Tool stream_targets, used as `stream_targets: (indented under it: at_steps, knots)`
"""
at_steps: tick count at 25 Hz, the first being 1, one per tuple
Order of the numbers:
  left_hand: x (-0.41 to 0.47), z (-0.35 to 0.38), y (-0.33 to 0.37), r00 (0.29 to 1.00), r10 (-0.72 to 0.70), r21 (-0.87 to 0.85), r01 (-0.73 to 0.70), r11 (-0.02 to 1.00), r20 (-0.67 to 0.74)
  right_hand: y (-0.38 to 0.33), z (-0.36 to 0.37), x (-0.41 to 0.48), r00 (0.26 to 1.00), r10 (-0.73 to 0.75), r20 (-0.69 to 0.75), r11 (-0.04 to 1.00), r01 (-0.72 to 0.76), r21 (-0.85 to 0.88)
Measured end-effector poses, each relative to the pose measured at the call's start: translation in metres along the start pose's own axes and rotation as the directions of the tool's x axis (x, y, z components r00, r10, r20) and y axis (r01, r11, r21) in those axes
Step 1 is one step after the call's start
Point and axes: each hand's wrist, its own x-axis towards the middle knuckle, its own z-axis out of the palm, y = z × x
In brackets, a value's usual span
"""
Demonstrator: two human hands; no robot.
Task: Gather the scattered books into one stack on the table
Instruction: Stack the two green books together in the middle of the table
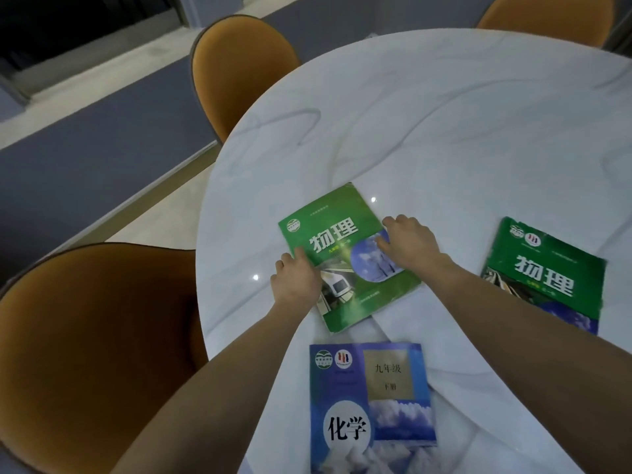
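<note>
Three books lie apart on a round white marble table (427,131). A light green book (337,234) lies in the middle, turned at an angle. My left hand (295,280) grips its left edge, thumb on the cover. My right hand (408,242) rests on its right edge, fingers curled over the cover. A darker green book (547,271) lies flat to the right, untouched. A blue book (371,408) lies flat nearest me, between my forearms.
Orange chairs stand round the table: one at the near left (92,354), one at the far left (236,73), one at the far right (547,15). The table's curved left edge runs close to my left forearm.
</note>
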Motion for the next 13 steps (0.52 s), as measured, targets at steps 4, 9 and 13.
stream_targets:
  at_steps: [4, 9, 13]
  knots:
    - [0.002, 0.01, 0.005, 0.994, -0.108, -0.239, 0.106, 0.965, 0.006, -0.002, 0.017, 0.004, 0.997, 0.055, 0.05, 0.996, -0.058, 0.072]
    - [0.016, 0.015, 0.015, 0.923, -0.379, -0.622, 0.336, 0.707, 0.069, 0.0, 0.021, 0.016, 0.967, 0.191, 0.168, 0.891, -0.242, 0.384]
    - [0.029, 0.005, 0.006, 0.82, -0.498, -0.803, 0.486, 0.346, 0.281, 0.005, 0.015, 0.022, 0.905, 0.308, 0.294, 0.724, -0.423, 0.545]
